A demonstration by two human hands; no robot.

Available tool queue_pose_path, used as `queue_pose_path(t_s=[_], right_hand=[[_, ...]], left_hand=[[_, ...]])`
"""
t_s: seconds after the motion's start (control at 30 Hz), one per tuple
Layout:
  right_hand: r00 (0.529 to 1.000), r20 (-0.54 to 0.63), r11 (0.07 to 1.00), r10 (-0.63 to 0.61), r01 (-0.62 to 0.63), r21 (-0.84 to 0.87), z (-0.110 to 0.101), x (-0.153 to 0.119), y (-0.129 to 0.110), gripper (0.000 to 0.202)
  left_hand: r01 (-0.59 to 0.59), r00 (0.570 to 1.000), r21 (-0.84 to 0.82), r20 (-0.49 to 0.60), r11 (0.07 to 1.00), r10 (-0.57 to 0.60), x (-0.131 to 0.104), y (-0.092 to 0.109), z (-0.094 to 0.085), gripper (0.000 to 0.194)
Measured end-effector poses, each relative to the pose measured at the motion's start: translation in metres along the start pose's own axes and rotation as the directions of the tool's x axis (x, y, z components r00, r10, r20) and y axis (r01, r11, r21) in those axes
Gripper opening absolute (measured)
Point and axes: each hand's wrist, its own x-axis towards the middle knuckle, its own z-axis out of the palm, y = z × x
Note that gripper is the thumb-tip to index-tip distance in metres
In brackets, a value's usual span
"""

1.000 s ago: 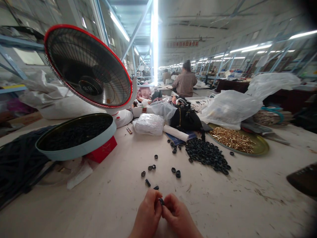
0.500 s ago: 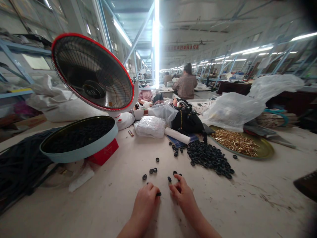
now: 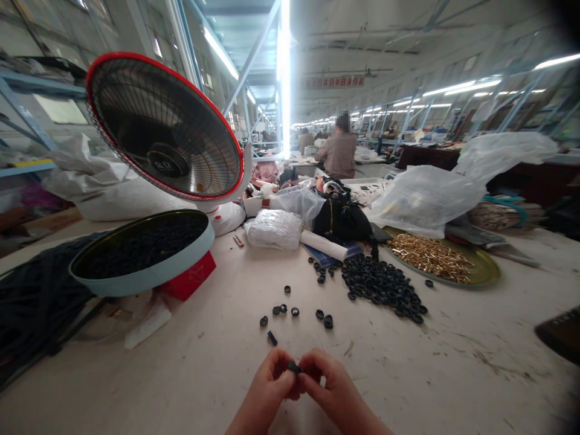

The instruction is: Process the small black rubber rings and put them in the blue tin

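My left hand pinches a small black piece near the table's front edge. My right hand meets it from the other side, its thumb and fingers closed on the same piece. Just beyond the left hand lies a short black strip. Several black rings are scattered farther off, among them one ring in front of the right hand and another to the left. A large pile of black rings sits to the right.
A round tray of black pieces rests on a red box at left, below a red-rimmed fan heater. Gold pieces fill a dish at right. Behind are a wrapped bundle, plastic bags and a person.
My right hand has left the rings, come back toward me and closed on the black piece beside my left hand. My left hand has shifted slightly right and nearer.
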Motion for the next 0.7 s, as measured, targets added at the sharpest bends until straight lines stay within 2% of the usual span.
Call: queue_pose_path(t_s=[0.13,0.2,0.33,0.4,0.5,0.7], right_hand=[[0.998,0.009,0.997,0.070,-0.070,0.014,0.004,-0.001,-0.003,0.006],[0.995,0.024,0.989,0.102,-0.104,0.105,0.006,-0.001,-0.003,0.006],[0.977,0.193,0.874,0.092,-0.172,0.455,0.006,-0.002,-0.002,0.015],[0.973,0.223,0.832,0.066,-0.177,0.525,0.006,-0.003,-0.001,0.020],[0.981,0.186,0.833,0.051,-0.145,0.534,0.007,-0.005,0.001,0.022],[0.994,0.011,0.866,0.112,-0.103,0.490,0.010,-0.005,0.001,0.032]], left_hand=[[-0.115,0.993,0.112,0.011,0.987,0.115,-0.009,0.006,-0.003,0.017],[-0.127,0.992,0.096,0.026,0.987,0.125,-0.011,0.007,-0.005,0.023],[-0.001,1.000,-0.146,-0.010,0.989,-0.001,-0.009,-0.001,-0.006,0.038],[0.061,0.997,-0.273,-0.022,0.960,-0.069,-0.008,-0.007,-0.003,0.043],[0.086,0.995,-0.333,-0.017,0.939,-0.097,-0.009,-0.011,0.003,0.046],[-0.014,0.997,-0.105,-0.073,0.994,0.006,-0.018,-0.009,0.015,0.044]])
